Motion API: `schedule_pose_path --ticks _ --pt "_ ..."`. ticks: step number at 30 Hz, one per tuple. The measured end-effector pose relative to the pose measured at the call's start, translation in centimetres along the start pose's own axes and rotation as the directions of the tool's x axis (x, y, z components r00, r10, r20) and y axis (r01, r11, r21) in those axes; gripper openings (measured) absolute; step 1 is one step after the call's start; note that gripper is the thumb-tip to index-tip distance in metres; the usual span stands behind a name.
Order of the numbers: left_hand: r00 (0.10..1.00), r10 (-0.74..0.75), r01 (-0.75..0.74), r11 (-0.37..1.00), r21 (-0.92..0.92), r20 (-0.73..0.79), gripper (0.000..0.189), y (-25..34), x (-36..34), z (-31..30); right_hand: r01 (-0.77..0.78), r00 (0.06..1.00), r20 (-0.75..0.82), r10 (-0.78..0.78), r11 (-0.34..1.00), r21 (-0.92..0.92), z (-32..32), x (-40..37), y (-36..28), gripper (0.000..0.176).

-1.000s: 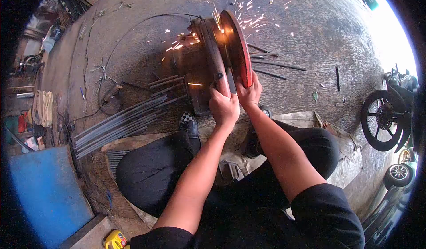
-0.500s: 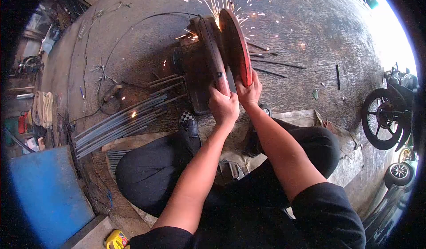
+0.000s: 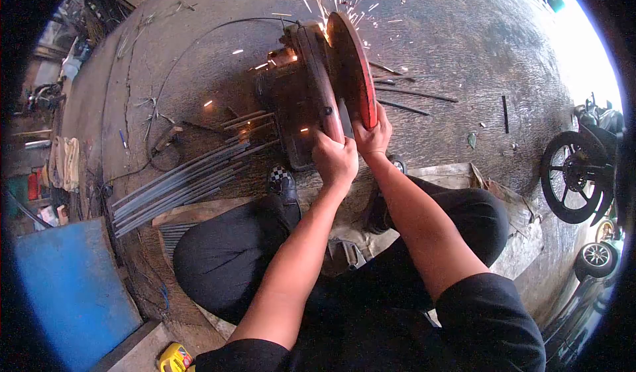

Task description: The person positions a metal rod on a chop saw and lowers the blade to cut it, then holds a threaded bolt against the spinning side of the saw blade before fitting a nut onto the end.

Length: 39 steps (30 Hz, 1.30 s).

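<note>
A cutting machine with a dark base (image 3: 291, 100) stands on the floor beyond my feet, and sparks fly from its far end. My left hand (image 3: 335, 157) is wrapped round the near end of its long reddish-brown handle (image 3: 319, 74). Just to the right, my right hand (image 3: 375, 135) grips the lower end of the red-edged disc guard (image 3: 366, 84). Several grey metal rods (image 3: 182, 186) lie left of the machine, and thinner dark rods (image 3: 414, 94) stick out on its right. The contact point at the sparks is too bright to make out.
A blue panel (image 3: 73, 286) is at the lower left, near a yellow bottle (image 3: 175, 357). A motorcycle wheel (image 3: 574, 177) stands at the right. Cloth sheeting (image 3: 523, 239) lies by my right knee. A black cable (image 3: 218, 29) curves over the floor at the upper left.
The spray of sparks has changed shape, with glowing bits in different spots. My hands and the machine have barely moved.
</note>
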<state>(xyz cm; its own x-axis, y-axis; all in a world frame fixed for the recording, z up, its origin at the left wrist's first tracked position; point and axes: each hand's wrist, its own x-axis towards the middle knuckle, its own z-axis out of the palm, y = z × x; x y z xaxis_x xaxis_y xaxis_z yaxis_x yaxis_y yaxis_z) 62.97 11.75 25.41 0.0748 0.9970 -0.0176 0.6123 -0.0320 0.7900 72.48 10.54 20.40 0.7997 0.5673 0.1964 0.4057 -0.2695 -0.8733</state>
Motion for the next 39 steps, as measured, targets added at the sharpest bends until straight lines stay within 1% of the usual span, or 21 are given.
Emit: schedule_pose_path --ticks 2,4,5,7,9,11,13,16,21,24,25,27,29,33,35,39 --pt "1.000 0.015 -0.015 1.000 -0.004 0.007 0.044 -0.2 0.0 0.0 0.021 1.000 -0.012 -0.021 1.000 0.011 0.1 0.0 0.3 0.050" --pt "1.000 0.016 -0.016 1.000 -0.018 -0.001 0.045 -0.1 0.0 0.1 0.091 0.995 -0.048 -0.092 0.996 -0.023 0.3 -0.1 0.5 0.050" --pt "1.000 0.016 -0.016 0.999 -0.032 -0.007 0.046 0.0 0.0 0.0 0.091 0.995 -0.048 -0.092 0.996 -0.023 0.3 -0.1 0.5 0.050" --pt "1.000 0.016 -0.016 1.000 -0.006 -0.005 0.046 0.3 -0.1 -0.2 0.023 0.999 -0.032 -0.023 1.000 0.002 0.3 -0.1 0.4 0.050" --pt "1.000 0.017 -0.017 1.000 0.019 -0.004 0.046 0.5 -0.1 -0.3 0.034 0.999 -0.036 -0.033 0.999 0.008 0.2 -0.1 0.2 0.049" --pt "0.999 0.033 -0.033 0.999 -0.035 -0.018 0.047 0.3 -0.1 -0.2 0.043 0.998 -0.040 -0.043 0.999 0.015 0.1 -0.2 -0.1 0.049" --pt "0.999 0.036 -0.036 0.999 -0.029 -0.017 0.047 0.3 -0.1 -0.2 -0.010 1.000 -0.017 0.010 0.999 0.047 -0.1 -0.2 -0.4 0.048" --pt "0.999 0.043 -0.044 0.999 -0.015 -0.017 0.046 0.4 -0.1 -0.3 -0.028 0.999 -0.018 0.029 0.998 0.054 -0.1 -0.2 -0.7 0.049" --pt "1.000 0.019 -0.019 1.000 0.012 0.000 0.045 0.6 -0.2 -0.4 0.005 1.000 -0.020 -0.004 0.999 0.036 0.1 -0.2 0.0 0.050" --pt "0.999 0.034 -0.033 0.999 0.005 -0.040 0.044 0.4 -0.2 -0.3 0.023 1.000 -0.021 -0.023 1.000 0.014 0.1 -0.2 0.2 0.051" --pt "1.000 0.009 -0.009 1.000 0.007 -0.012 0.044 0.5 -0.2 -0.4 0.042 0.999 -0.026 -0.042 0.999 0.007 0.1 -0.2 0.2 0.051" --pt "1.000 -0.015 0.015 1.000 0.009 0.015 0.044 0.6 -0.2 -0.5 0.023 1.000 -0.018 -0.023 1.000 0.005 0.2 -0.2 0.4 0.051" --pt "1.000 0.001 -0.002 0.999 -0.045 -0.024 0.042 0.4 -0.3 -0.2 0.004 1.000 -0.011 -0.004 1.000 0.003 0.2 -0.2 0.3 0.051" --pt "0.999 0.029 -0.029 0.999 -0.017 -0.028 0.040 0.1 -0.2 -0.2 0.000 1.000 -0.029 0.001 1.000 0.027 0.1 -0.2 -0.2 0.049" --pt "1.000 -0.006 0.006 0.999 -0.032 0.009 0.044 0.2 -0.2 -0.1 -0.014 1.000 -0.026 0.015 1.000 0.025 0.1 -0.2 -0.3 0.048" --pt "0.999 -0.017 0.018 1.000 -0.015 0.029 0.046 -0.5 -0.1 0.3 -0.005 0.999 -0.032 0.005 1.000 0.022 0.2 -0.2 0.2 0.049"
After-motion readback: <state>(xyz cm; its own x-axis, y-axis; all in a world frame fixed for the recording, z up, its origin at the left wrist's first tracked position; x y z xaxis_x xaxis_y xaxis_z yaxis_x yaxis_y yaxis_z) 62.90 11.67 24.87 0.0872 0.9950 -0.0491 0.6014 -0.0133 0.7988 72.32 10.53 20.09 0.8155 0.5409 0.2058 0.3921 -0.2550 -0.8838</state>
